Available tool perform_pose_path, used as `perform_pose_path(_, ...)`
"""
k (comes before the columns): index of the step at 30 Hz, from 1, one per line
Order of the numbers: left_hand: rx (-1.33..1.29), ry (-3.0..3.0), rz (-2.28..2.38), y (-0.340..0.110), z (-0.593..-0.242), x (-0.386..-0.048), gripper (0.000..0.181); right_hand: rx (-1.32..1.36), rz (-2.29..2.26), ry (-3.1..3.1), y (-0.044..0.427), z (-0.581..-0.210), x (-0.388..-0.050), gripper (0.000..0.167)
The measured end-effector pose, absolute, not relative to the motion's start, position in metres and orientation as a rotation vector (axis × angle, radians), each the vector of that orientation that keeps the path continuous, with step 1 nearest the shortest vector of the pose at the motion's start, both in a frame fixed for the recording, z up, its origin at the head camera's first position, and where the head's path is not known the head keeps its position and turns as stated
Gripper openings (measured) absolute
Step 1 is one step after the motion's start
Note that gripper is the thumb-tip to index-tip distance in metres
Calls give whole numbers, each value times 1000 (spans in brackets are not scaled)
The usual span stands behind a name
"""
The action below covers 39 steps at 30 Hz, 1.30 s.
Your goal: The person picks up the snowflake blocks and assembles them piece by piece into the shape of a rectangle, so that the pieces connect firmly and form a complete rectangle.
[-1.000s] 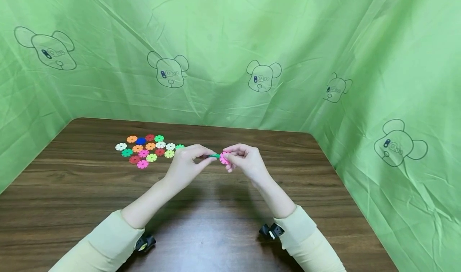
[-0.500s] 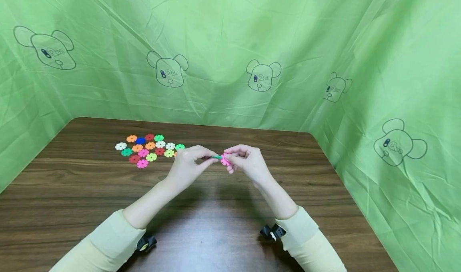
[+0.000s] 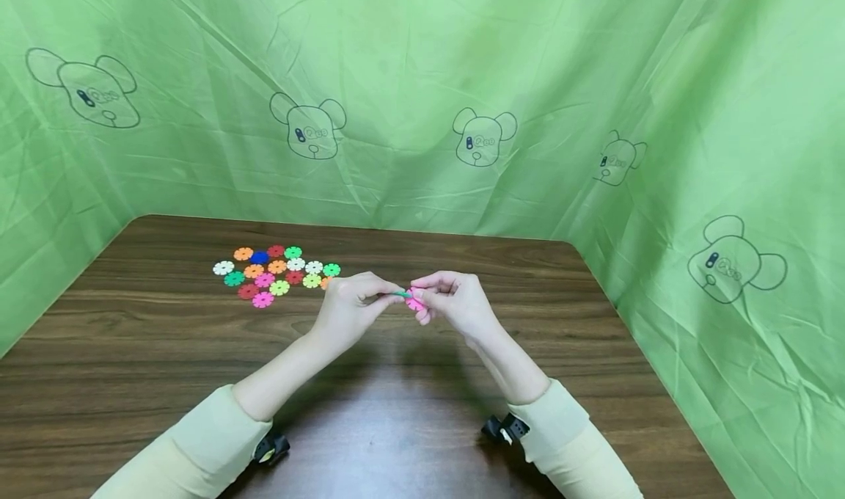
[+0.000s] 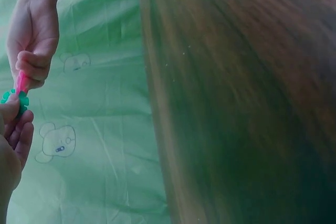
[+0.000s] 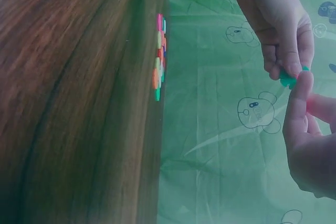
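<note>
Above the table my left hand (image 3: 346, 310) pinches a green notched snowflake disc (image 3: 400, 293) between thumb and fingers. Facing it, my right hand (image 3: 460, 307) grips a pink snowflake disc (image 3: 414, 304) by its edge. The two discs meet at their rims, the green one seen nearly edge-on in the head view. In the left wrist view the green disc (image 4: 23, 101) stands across the pink disc (image 4: 21, 81); whether their slots are interlocked I cannot tell. Fingers cover much of both pieces.
Several loose snowflake discs (image 3: 262, 280) in orange, white, red, green, blue, pink and yellow lie flat on the wooden table (image 3: 132, 337), left of my hands. A green cloth (image 3: 396, 59) with bear outlines hangs behind and at the sides.
Both hands have shifted slightly right and down in the head view. The green disc has come closer over the pink disc, and both grips stay the same.
</note>
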State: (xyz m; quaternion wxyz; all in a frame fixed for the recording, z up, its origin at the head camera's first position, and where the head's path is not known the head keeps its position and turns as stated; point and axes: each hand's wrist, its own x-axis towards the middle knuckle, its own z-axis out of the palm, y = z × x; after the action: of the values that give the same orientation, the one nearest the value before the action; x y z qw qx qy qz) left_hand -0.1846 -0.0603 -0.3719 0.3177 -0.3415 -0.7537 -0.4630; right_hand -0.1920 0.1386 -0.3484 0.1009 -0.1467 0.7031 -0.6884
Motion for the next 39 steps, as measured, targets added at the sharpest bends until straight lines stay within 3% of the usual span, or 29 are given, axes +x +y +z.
perform_pose_path(11,-836,-2105,-1226,-63,-380,-193,12,-454,-1949,2087,140,-352,-199,26)
perform_pose_path(18,-798,-2326,-1233,-80,-372,-197,40,-485,-1921,2136,146,-348,-204,24)
perform_pose_path(23,-814,-2457,-1142,-104,-365,-201,49,-513,-1849,2156,154,-347,-206,27)
perform_pose_path(39,-698,-2665,-957,-194,-372,-211,45,-491,-1686,2201,175,-346,-212,20)
